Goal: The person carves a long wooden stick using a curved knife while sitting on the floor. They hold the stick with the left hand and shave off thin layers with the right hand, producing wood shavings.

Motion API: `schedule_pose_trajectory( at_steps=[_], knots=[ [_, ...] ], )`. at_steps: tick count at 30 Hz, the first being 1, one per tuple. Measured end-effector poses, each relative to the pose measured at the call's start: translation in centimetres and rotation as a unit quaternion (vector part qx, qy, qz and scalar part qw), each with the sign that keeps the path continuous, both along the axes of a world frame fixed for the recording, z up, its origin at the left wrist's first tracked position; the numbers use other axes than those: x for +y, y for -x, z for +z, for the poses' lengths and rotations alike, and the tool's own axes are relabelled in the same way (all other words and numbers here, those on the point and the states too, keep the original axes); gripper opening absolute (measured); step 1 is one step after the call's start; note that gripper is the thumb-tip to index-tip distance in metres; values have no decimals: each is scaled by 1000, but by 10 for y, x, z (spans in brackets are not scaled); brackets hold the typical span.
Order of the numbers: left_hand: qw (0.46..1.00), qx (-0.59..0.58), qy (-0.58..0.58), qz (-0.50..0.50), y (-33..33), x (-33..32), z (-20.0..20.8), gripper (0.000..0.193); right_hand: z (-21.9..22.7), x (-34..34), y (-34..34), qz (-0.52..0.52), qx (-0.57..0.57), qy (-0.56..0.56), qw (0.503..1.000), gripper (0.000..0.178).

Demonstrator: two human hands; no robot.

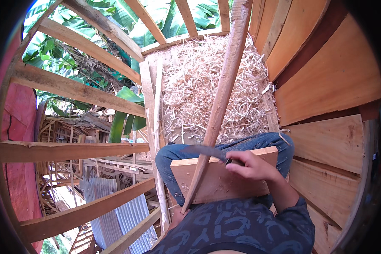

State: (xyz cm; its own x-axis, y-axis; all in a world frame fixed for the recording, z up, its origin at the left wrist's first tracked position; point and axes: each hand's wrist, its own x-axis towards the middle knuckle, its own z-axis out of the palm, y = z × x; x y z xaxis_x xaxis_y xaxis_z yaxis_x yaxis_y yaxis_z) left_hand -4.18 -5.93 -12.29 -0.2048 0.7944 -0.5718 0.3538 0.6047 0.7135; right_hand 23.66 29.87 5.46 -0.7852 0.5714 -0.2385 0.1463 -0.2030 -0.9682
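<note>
My right hand (255, 166) is closed round the dark handle of a knife (209, 151). Its blade points left and crosses a long wooden pole (220, 103); whether it touches the wood I cannot tell. Slanting from the top of the view down to my left side, the pole passes in front of a wooden board (237, 180) on my lap. Beside my hip, my left hand (179, 215) grips the pole's lower end, partly hidden by my shirt. A few small shavings lie on the board.
Curly wood shavings (190, 93) are heaped beyond my knees. Spaced wooden slats (76, 150) run along the left, with corrugated metal sheets (114, 211) below. A plank wall (326, 142) stands close on my right. Banana leaves (131, 29) show outside.
</note>
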Motion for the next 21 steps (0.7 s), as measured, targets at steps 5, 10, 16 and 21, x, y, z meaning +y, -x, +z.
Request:
schedule_pose_trajectory(
  at_steps=[5,10,16,21],
  knots=[
    [999,14,27,19,-1,-3,10,27,10,11,-4,-103,22,97,990,19],
    [999,12,49,20,-6,8,15,27,-1,-7,13,30,58,-102,993,17],
    [998,11,53,17,-7,12,16,27,9,-4,5,-100,44,121,987,16],
    [998,14,56,28,-7,5,18,27,12,-3,9,-137,52,142,979,17]
  ],
)
